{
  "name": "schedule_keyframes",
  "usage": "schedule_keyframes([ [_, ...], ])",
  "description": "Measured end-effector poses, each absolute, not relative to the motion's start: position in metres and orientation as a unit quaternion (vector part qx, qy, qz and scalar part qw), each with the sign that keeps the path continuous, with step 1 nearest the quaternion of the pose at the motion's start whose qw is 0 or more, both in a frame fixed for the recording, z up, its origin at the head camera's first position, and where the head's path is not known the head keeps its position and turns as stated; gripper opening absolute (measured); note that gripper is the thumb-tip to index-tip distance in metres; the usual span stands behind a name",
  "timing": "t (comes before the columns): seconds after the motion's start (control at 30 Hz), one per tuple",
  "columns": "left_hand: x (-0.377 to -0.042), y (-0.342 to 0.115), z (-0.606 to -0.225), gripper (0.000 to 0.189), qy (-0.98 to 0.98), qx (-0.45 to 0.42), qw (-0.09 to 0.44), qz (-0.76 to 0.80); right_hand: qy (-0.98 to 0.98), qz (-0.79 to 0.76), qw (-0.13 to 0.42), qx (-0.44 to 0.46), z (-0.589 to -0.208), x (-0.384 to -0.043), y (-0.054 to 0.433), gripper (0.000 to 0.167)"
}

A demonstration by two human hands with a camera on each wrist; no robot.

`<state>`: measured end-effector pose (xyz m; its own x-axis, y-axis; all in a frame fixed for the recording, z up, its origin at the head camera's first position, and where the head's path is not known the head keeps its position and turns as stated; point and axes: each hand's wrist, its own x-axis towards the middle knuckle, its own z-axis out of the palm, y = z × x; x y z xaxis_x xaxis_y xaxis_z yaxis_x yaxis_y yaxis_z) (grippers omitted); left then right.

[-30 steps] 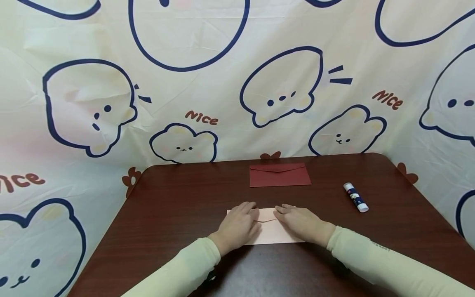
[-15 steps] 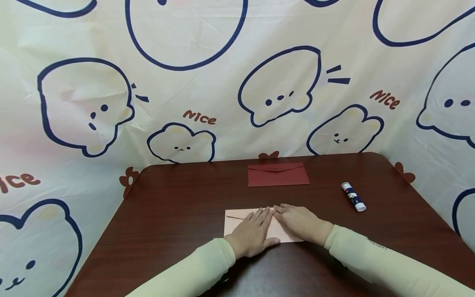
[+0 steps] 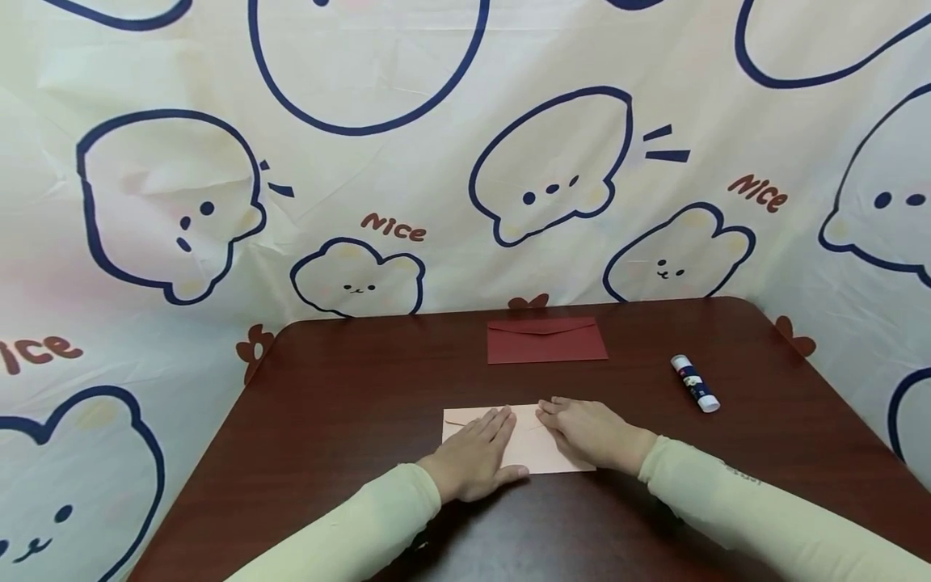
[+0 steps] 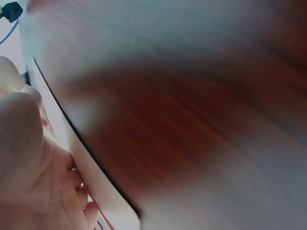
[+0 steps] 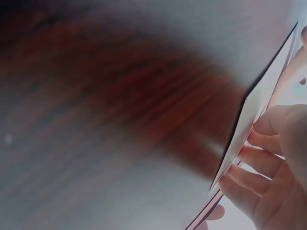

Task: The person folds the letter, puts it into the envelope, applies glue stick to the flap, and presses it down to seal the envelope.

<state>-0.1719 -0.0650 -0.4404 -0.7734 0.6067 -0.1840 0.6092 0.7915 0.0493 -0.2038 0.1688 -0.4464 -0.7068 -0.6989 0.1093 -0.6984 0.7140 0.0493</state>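
A pale pink envelope (image 3: pixel 538 451) lies on the dark wooden table, flap side up. My left hand (image 3: pixel 474 459) rests on its left half, fingers straight and pointing away, thumb out along the near edge. On the right half lies my right hand (image 3: pixel 591 433), its fingertips touching the envelope near the flap. The left wrist view shows the left palm (image 4: pixel 33 187) beside the envelope's edge (image 4: pixel 96 177). In the right wrist view, the right hand's fingers (image 5: pixel 256 163) extend over the envelope (image 5: pixel 256 100). Both hands partly cover the flap.
A dark red envelope (image 3: pixel 547 343) lies near the table's back edge. To the right is a glue stick (image 3: pixel 695 384) with a white cap and dark blue label. A cream cloth with bear drawings (image 3: pixel 356 186) hangs behind and beside the table (image 3: pixel 349 388).
My left hand has turned flatter, swept right across the flap toward the right hand, then slid back left. The right hand has stayed nearly in place on the pink envelope.
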Motion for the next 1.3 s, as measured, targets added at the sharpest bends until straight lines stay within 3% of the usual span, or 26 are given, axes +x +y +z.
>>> schedule_keyframes([
  [0.27, -0.170, -0.099, -0.436, 0.078, 0.948, 0.291, 0.125, 0.022, -0.931, 0.010, 0.036, 0.364, -0.448, -0.205, 0.168, 0.033],
  [0.7, -0.166, -0.121, -0.429, 0.078, 0.950, 0.270, 0.148, 0.042, -0.927, 0.022, 0.055, 0.371, -0.449, -0.203, 0.169, 0.034],
  [0.87, -0.165, -0.122, -0.431, 0.080, 0.951, 0.270, 0.145, 0.037, -0.926, 0.025, 0.072, 0.370, -0.443, -0.199, 0.149, 0.027],
  [0.97, -0.165, -0.123, -0.432, 0.082, 0.950, 0.276, 0.140, 0.026, -0.917, 0.032, 0.048, 0.394, -0.440, -0.192, 0.127, 0.044],
  [1.1, -0.165, -0.123, -0.433, 0.084, 0.949, 0.285, 0.134, 0.005, -0.908, 0.030, -0.038, 0.417, -0.440, -0.180, 0.099, 0.081],
  [1.3, -0.164, -0.123, -0.435, 0.086, 0.951, 0.283, 0.126, -0.011, -0.914, 0.012, -0.095, 0.394, -0.441, -0.175, 0.088, 0.093],
])
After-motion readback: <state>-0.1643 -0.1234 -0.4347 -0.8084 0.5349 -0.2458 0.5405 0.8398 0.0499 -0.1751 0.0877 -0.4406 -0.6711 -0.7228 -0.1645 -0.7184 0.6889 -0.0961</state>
